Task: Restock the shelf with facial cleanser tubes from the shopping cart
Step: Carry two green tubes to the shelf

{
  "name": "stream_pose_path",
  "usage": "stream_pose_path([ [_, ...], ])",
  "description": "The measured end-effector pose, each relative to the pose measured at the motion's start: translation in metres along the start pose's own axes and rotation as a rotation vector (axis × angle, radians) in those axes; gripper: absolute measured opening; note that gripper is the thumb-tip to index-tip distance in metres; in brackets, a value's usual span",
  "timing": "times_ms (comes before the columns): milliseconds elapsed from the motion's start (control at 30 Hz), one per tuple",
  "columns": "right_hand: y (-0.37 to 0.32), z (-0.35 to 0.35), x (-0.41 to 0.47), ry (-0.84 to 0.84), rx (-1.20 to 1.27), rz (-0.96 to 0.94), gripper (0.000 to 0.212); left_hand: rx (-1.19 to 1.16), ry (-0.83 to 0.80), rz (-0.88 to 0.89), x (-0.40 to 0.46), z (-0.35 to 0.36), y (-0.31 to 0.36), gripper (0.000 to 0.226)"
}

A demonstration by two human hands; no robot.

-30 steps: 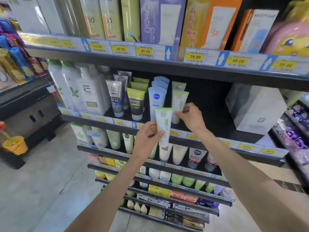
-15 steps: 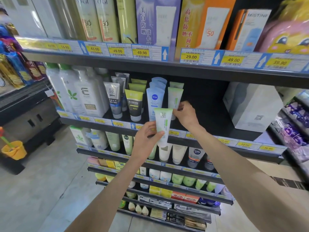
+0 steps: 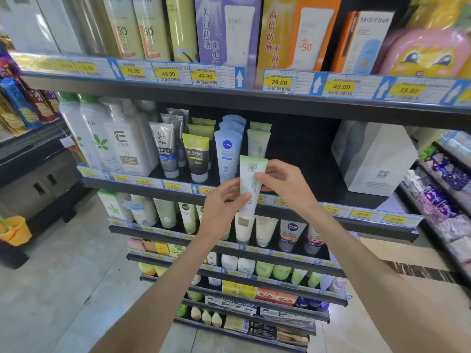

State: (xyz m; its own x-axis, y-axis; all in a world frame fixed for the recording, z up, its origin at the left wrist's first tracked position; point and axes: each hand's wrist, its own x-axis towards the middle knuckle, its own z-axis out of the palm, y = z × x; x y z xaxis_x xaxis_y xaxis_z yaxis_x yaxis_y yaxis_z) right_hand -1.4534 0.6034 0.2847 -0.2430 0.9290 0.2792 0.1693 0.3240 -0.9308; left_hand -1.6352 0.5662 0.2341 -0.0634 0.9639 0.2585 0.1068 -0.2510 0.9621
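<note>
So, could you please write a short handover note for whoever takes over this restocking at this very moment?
Left hand grips the lower part of a green-and-white cleanser tube, held cap down in front of the shelf edge.
Right hand pinches the same tube from the right.
Two matching tubes already stand on the shelf, right of the Nivea tubes.
Left to do: stand the held tube in front of that row. The cart is out of view.

white pump bottles (image 3: 119, 138) left of tubes | white box (image 3: 372, 159) right | orange bucket (image 3: 15, 230) on floor
</note>
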Motion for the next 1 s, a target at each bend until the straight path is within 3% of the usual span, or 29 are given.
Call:
stream_pose_path([
  [200,-0.014,-0.010,0.006,0.115,0.131,-0.025,0.018,0.090,0.078,0.110,0.000,-0.005,0.003,0.032],
  [333,-0.019,-0.021,0.022,0.278,0.115,-0.075,0.016,0.552,0.244,0.241,0.005,-0.037,-0.022,0.026],
  [500,0.006,-0.013,0.035,0.261,-0.070,-0.058,0.014,0.912,0.196,0.378,0.017,-0.068,-0.055,0.033],
  [800,0.027,-0.002,0.038,0.217,-0.264,-0.031,0.022,0.963,0.222,0.494,0.011,-0.067,-0.063,0.034],
  [1000,0.035,0.003,0.035,0.223,-0.266,0.060,0.028,0.996,0.230,0.513,0.009,-0.064,-0.067,0.035],
])
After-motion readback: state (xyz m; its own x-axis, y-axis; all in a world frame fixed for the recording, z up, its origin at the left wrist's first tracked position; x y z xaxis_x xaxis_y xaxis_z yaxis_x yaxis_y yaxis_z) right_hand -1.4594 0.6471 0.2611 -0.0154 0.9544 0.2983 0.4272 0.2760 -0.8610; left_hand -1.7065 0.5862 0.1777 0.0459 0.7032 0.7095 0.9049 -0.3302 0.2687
